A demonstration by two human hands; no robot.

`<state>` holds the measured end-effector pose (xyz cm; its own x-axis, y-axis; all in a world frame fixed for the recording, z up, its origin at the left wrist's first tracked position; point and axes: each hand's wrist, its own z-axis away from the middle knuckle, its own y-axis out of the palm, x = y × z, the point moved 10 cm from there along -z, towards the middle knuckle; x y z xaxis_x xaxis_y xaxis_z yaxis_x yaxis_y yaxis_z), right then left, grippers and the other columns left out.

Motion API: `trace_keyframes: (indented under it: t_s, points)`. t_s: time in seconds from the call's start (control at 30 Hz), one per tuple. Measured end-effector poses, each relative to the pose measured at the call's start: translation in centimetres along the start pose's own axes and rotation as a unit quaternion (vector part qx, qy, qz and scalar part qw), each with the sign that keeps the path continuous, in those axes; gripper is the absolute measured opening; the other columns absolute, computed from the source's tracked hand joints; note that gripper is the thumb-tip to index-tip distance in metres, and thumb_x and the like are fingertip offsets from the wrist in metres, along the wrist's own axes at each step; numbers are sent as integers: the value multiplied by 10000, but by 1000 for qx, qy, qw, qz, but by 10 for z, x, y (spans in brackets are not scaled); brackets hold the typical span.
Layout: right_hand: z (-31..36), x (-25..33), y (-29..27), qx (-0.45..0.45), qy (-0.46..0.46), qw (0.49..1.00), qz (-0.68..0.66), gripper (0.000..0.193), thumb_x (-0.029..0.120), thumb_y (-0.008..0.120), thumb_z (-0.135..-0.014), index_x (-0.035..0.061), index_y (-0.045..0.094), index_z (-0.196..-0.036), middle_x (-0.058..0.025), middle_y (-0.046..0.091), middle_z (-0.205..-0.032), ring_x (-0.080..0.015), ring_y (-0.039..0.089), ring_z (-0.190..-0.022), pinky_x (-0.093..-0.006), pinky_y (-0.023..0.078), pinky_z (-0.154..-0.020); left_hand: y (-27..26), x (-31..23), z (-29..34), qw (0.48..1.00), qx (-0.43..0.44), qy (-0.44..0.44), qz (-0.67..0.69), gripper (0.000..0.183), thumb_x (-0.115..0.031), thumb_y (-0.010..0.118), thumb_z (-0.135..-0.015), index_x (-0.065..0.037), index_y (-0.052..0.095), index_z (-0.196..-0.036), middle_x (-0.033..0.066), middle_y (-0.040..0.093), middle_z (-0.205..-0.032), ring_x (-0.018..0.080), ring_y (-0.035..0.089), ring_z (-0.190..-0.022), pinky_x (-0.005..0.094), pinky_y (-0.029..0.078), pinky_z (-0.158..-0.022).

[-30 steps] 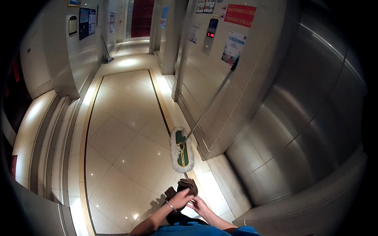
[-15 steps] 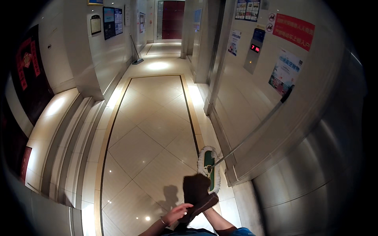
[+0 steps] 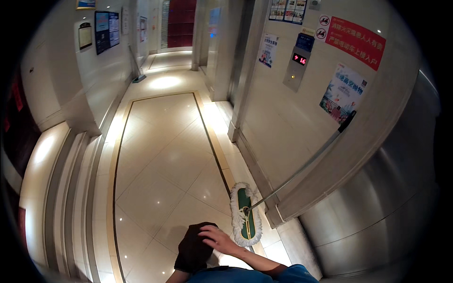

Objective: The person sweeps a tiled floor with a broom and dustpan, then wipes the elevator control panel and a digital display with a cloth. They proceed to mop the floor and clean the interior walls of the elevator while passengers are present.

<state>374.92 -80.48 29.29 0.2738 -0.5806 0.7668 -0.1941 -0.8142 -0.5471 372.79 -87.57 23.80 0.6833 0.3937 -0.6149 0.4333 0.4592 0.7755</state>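
Note:
A dark brown cloth (image 3: 196, 250) hangs in front of my body at the lower middle, bunched over the end of my left forearm. It hides my left hand, fingers included; only a strip of the left wrist shows below it. My right hand (image 3: 219, 239) reaches in from the right and lies against the cloth's upper right side. Its fingers are stretched out and somewhat apart, touching the fabric. Just right of the hands, a flat dust mop (image 3: 245, 212) with a green back and white fringe rests on the floor. Its grey handle (image 3: 302, 170) leans against the wall on the right.
Glossy tiles (image 3: 160, 160) with a dark border line run down the corridor. Steps (image 3: 71, 198) rise on the left. A long-handled dustpan (image 3: 138, 78) stands by the far left wall. Posters and a lit elevator panel (image 3: 297, 68) are on the right wall, near a metal surface (image 3: 373, 217).
The cloth has shifted left, from over my right forearm to over my left one. My right hand has come out from under it; my left hand is now hidden. The view has turned right.

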Motion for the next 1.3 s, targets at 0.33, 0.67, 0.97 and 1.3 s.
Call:
trace_keyframes:
  t_s: [0.33, 0.67, 0.97, 1.3]
  points:
    - [182, -259, -37, -39, 531, 830, 168, 326, 349, 502, -801, 62, 604, -920, -166, 620, -872, -324, 589, -836, -403, 468, -706, 5, -102, -121, 912, 97, 29, -398, 268, -213, 457, -820, -61, 455, -1041, 105, 451, -986, 243, 478, -936, 373, 378, -818]
    - [435, -299, 128, -144, 798, 548, -204, 216, 270, 569, -814, 56, 589, -831, -54, 630, -750, -159, 599, -595, -290, 480, -493, 55, -110, -195, 710, 185, 125, -668, 205, -160, 489, -779, -53, 486, -953, 109, 466, -848, 232, 506, -834, 343, 397, -748]
    - [185, -455, -46, -211, 634, 736, -109, 218, 273, 593, -762, 56, 591, -769, -51, 569, -662, -141, 532, -535, -276, 429, -472, 87, -147, -339, 657, 100, 134, -735, 148, -113, 518, -742, -46, 513, -874, 112, 479, -724, 222, 531, -743, 315, 414, -685]
    - [-231, -368, -121, -199, 344, 616, -680, 427, 369, 429, -892, 96, 413, -1219, -76, 463, -1222, -200, 457, -1106, -362, 375, -946, 99, -113, -464, 472, 221, 260, -813, 394, -125, 513, -748, -111, 498, -1142, 132, 506, -1117, 284, 491, -1013, 395, 396, -827]
